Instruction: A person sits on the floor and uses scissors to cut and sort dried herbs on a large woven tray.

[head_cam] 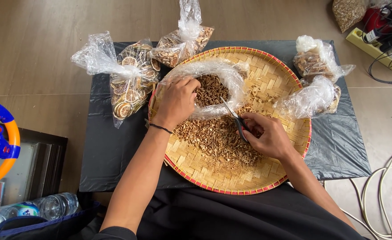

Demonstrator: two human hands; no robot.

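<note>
A: Scissors [234, 116] sit in our right hand [267, 138], fingers closed through the handles, blades pointing up-left toward the open bag [213, 86]. They look light and stiff; we hold them by the loops, never the blades.

B: And our left hand [178, 100]?

A: It is closed on the bag's rim, pinching the thin clear plastic at the left side of the mouth. The plastic is soft and slippery, so we judge it will crumple and slide unless we bunch it. The bag lies on the tray [276, 71], upper middle, with brown dried bits inside.

B: How will those bits handle?

A: Light, dry and brittle, by the look of them. A loose pile [218, 140] of them lies on the tray between our hands, just below the bag. They would scatter easily, so scooping beats pinching.

B: Let us count outward.

A: One pair of scissors, one open bag, one round woven tray with a red rim. Around it we count four tied bags: one of dried citrus slices [131, 84] at the left, one [182, 42] at the top, two [318, 82] at the right, touching each other. All rest on one black sheet [111, 151]. A fifth filled bag [349, 11] lies apart, top right, near a power strip [371, 46].
</note>
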